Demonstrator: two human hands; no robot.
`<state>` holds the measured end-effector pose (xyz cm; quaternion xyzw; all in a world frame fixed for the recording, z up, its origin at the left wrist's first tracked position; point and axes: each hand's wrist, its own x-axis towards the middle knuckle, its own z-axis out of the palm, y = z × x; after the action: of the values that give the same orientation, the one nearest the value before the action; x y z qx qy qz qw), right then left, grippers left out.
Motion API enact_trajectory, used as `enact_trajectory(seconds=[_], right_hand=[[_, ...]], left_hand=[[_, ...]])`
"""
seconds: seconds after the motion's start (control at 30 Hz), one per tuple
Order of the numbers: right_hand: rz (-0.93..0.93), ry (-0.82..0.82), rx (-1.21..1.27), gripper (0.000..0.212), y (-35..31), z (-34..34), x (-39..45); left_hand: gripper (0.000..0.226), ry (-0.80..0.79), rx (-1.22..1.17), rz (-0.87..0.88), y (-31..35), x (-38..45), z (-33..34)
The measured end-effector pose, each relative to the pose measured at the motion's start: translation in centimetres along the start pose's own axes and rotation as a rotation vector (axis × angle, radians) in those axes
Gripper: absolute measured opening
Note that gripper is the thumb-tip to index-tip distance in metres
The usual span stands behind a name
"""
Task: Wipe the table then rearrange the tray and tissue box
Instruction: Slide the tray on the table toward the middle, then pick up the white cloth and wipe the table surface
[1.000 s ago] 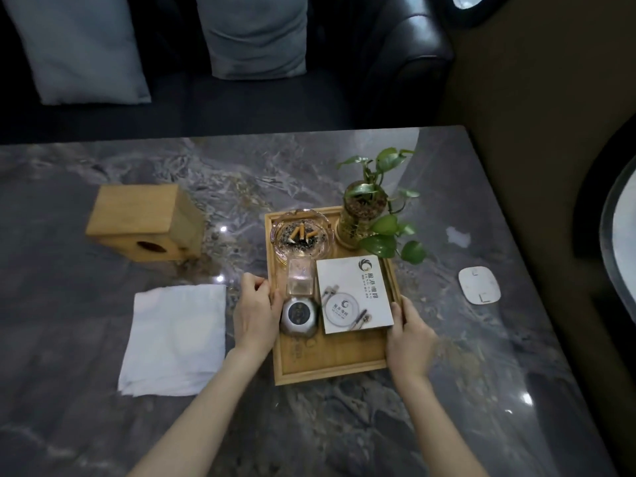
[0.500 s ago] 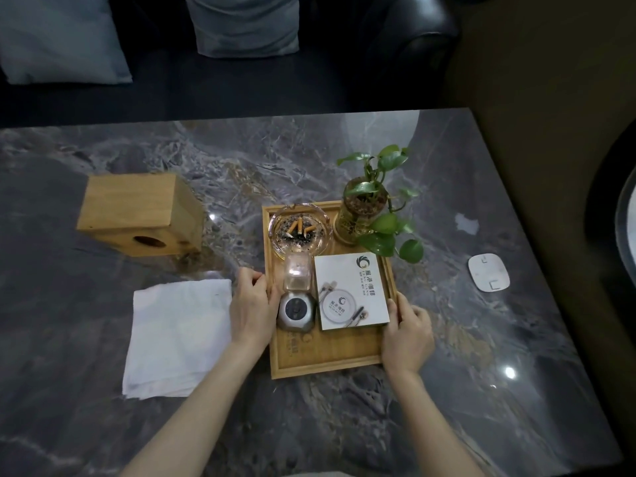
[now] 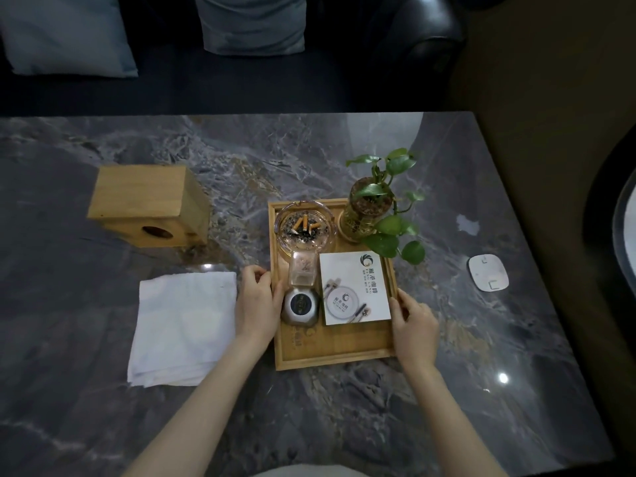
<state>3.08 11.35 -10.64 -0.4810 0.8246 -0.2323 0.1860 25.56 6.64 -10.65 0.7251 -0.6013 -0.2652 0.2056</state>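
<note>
A wooden tray [image 3: 335,351] lies on the dark marble table [image 3: 309,407], right of centre. It carries a glass ashtray [image 3: 305,228] with cigarette butts, a potted green plant [image 3: 370,211], a small clear box [image 3: 303,268], a round metal object [image 3: 300,306] and a white card [image 3: 354,287]. My left hand [image 3: 258,304] grips the tray's left rim. My right hand [image 3: 414,327] grips its right rim. A wooden tissue box [image 3: 148,204] stands apart at the left. A folded white cloth [image 3: 182,325] lies flat, left of the tray.
A white square device [image 3: 488,271] lies on the table to the right of the tray. A dark sofa with grey cushions [image 3: 253,24] runs behind the table's far edge. The table's right edge borders a brown wall.
Both hands stay on the tray's rims. The tray has shifted slightly toward the far side, and the view has tilted so the table's near part shows more.
</note>
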Motion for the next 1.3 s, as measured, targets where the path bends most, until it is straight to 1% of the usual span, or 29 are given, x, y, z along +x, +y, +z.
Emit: enact_trajectory(seconds=[0.07,0.13,0.2,0.27,0.43,0.53,0.63,0.73,0.83,0.9,1.0,1.07,1.13,1.2,1.3], right_hand=[[-0.056,0.031,0.009,0.024,-0.6,-1.4,0.1],[-0.145,0.144,0.065,0.022,-2.2,-2.5,-0.2],[-0.257,0.176,0.116,0.026,-4.3,-2.8,-1.2],[-0.372,0.146,0.138,0.031,-6.4,-2.4,-2.2],[-0.597,0.025,0.186,0.027,-11.5,0.3,-4.4],[-0.675,-0.072,0.216,0.025,-14.4,2.6,-5.4],[-0.718,-0.136,0.199,0.02,-16.9,5.0,-5.9],[-0.718,-0.252,0.118,0.02,-18.9,7.3,-6.2],[-0.706,-0.371,-0.003,0.029,-20.1,9.3,-6.0],[-0.704,-0.456,-0.107,0.04,-20.5,10.5,-5.8],[-0.625,-0.569,-0.256,0.053,-20.7,11.6,-5.6],[-0.594,-0.606,-0.315,0.056,-20.6,11.9,-5.5],[-0.617,-0.61,-0.351,0.054,-20.3,12.0,-5.6],[-0.646,-0.599,-0.35,0.052,-20.0,12.0,-5.7],[-0.64,-0.607,-0.323,0.053,-19.8,12.1,-5.7]], left_hand=[[0.03,-0.007,0.064,-0.001,-0.1,-0.6,-0.6],[0.03,-0.004,0.085,0.003,-0.3,-1.6,-1.3],[0.031,-0.003,0.057,0.001,-0.5,-2.9,-2.2],[0.033,0.008,0.02,-0.016,-0.6,-4.0,-3.4],[0.025,0.114,-0.089,-0.057,-1.9,-5.3,-7.3],[0.023,0.179,-0.133,-0.089,-3.7,-5.6,-9.3],[0.024,0.233,-0.141,-0.159,-6.2,-5.7,-10.5],[0.03,0.251,-0.121,-0.245,-8.6,-6.1,-11.0],[0.045,0.208,-0.026,-0.371,-10.2,-6.8,-11.0],[0.054,0.174,0.062,-0.455,-10.9,-7.2,-10.9],[0.06,0.136,0.12,-0.527,-11.7,-7.8,-10.5],[0.059,0.143,0.097,-0.529,-11.8,-8.0,-10.2],[0.054,0.16,0.047,-0.524,-11.9,-8.0,-10.0],[0.053,0.152,0.017,-0.555,-11.9,-7.6,-10.0],[0.055,0.124,-0.031,-0.609,-11.9,-7.0,-10.3]])
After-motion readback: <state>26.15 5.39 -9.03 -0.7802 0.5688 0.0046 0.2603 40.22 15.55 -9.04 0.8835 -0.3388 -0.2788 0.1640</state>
